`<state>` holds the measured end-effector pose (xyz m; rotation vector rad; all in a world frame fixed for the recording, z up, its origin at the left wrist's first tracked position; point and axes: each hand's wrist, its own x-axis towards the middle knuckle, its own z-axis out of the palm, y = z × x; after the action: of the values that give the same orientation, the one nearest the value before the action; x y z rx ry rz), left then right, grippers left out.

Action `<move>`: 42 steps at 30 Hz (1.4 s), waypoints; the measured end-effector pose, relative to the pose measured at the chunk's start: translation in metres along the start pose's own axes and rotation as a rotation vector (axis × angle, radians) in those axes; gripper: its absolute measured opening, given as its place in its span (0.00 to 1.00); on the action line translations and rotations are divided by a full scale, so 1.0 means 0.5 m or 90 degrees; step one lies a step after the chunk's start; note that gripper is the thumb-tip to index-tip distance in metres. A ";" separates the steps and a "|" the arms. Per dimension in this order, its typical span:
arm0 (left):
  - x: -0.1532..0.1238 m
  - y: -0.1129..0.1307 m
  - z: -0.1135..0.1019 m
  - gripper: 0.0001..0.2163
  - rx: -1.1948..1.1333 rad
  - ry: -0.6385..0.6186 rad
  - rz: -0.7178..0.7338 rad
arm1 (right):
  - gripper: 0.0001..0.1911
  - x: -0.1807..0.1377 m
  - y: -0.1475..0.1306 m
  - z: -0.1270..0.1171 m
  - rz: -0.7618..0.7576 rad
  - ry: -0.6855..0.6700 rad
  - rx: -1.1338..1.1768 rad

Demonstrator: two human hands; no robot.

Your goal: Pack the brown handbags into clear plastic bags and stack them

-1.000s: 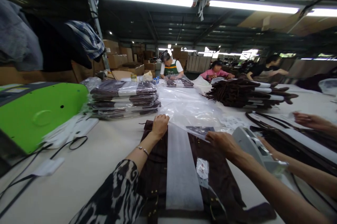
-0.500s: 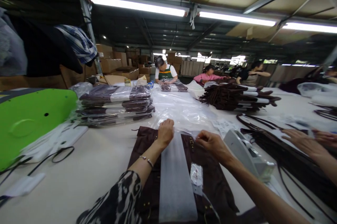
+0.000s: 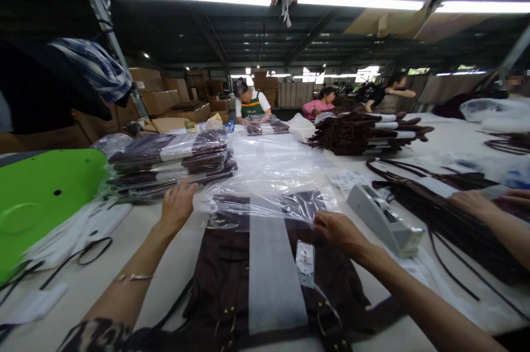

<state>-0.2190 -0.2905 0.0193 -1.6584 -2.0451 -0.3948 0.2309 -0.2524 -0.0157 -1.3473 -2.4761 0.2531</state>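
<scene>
A dark brown bag [image 3: 223,275] lies flat on the table in front of me, with a white foam strip [image 3: 271,275] down its middle and a small tag [image 3: 305,257] beside the strip. A clear plastic bag [image 3: 269,200] covers its far end. My left hand [image 3: 177,206] holds the plastic bag's left edge, fingers curled on it. My right hand [image 3: 337,230] pinches the plastic bag's right edge.
A stack of packed bags [image 3: 174,161] and a green machine [image 3: 41,197] stand at the left. A tape dispenser [image 3: 383,219] sits right of the bag. Another person's hands [image 3: 480,203] work on dark straps [image 3: 434,203] at the right. Other workers sit at the table's far end.
My left hand moved left from the foam strip to the plastic's left edge. The clear plastic bag now lies pulled over the brown bag's far end. The view tilted down slightly.
</scene>
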 end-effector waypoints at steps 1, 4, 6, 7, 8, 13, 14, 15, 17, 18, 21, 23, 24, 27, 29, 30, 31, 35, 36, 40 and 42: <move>-0.026 0.000 -0.006 0.19 -0.011 0.015 -0.014 | 0.05 0.000 -0.010 0.008 0.011 -0.017 0.013; -0.099 0.083 -0.039 0.16 -0.189 0.046 0.047 | 0.03 0.008 -0.045 0.023 0.047 -0.028 0.028; -0.136 0.189 -0.063 0.11 -0.354 -0.024 0.166 | 0.05 0.015 -0.068 0.029 0.042 -0.022 0.023; -0.148 0.247 -0.070 0.10 -0.407 -0.061 0.228 | 0.05 0.018 -0.077 0.032 0.032 -0.019 0.018; -0.157 0.302 -0.073 0.13 -0.434 -0.088 0.281 | 0.05 0.019 -0.085 0.034 0.018 -0.018 0.009; -0.154 0.463 -0.037 0.12 -0.376 -0.194 0.337 | 0.04 0.002 -0.083 0.028 0.002 -0.068 -0.029; -0.149 0.472 -0.027 0.09 -0.356 -0.220 0.332 | 0.04 -0.005 -0.076 0.024 0.016 -0.082 -0.017; -0.145 0.476 -0.018 0.07 -0.340 -0.243 0.331 | 0.04 -0.012 -0.069 0.021 0.033 -0.096 0.007; -0.140 0.478 -0.008 0.08 -0.325 -0.270 0.332 | 0.03 -0.023 -0.054 0.015 0.069 -0.119 0.079; -0.139 0.477 -0.007 0.09 -0.321 -0.277 0.330 | 0.04 -0.027 -0.049 0.014 0.082 -0.123 0.112; -0.138 0.480 -0.015 0.10 -0.300 -0.305 0.307 | 0.10 -0.030 -0.043 0.018 0.086 -0.109 0.145; -0.137 0.485 -0.023 0.10 -0.286 -0.318 0.281 | 0.09 -0.026 -0.047 0.025 0.074 -0.102 0.101; -0.136 0.489 -0.027 0.10 -0.282 -0.321 0.270 | 0.07 -0.024 -0.051 0.029 0.069 -0.103 0.064; -0.136 0.499 -0.033 0.10 -0.281 -0.301 0.252 | 0.05 -0.019 -0.066 0.042 0.065 -0.091 -0.051; -0.136 0.506 -0.033 0.10 -0.283 -0.274 0.251 | 0.07 -0.017 -0.076 0.050 0.067 -0.052 -0.086; -0.135 0.510 -0.033 0.10 -0.283 -0.261 0.252 | 0.08 -0.017 -0.080 0.054 0.061 -0.026 -0.101; -0.133 0.514 -0.032 0.10 -0.281 -0.252 0.252 | 0.09 -0.017 -0.084 0.057 0.049 -0.001 -0.116; -0.123 0.525 -0.027 0.10 -0.273 -0.246 0.260 | 0.09 -0.015 -0.090 0.062 0.027 0.042 -0.171; -0.122 0.526 -0.027 0.10 -0.273 -0.247 0.262 | 0.09 -0.014 -0.088 0.062 0.028 0.046 -0.191; -0.125 0.528 -0.023 0.08 -0.275 -0.240 0.258 | 0.06 -0.015 -0.071 0.060 0.017 0.070 -0.289; -0.129 0.528 -0.020 0.07 -0.270 -0.249 0.255 | 0.06 -0.017 -0.063 0.061 0.034 0.037 -0.300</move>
<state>0.0492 -0.2895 -0.0251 -2.5144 -1.8995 -0.4051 0.1998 -0.2771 -0.0362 -1.5664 -2.5480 -0.3780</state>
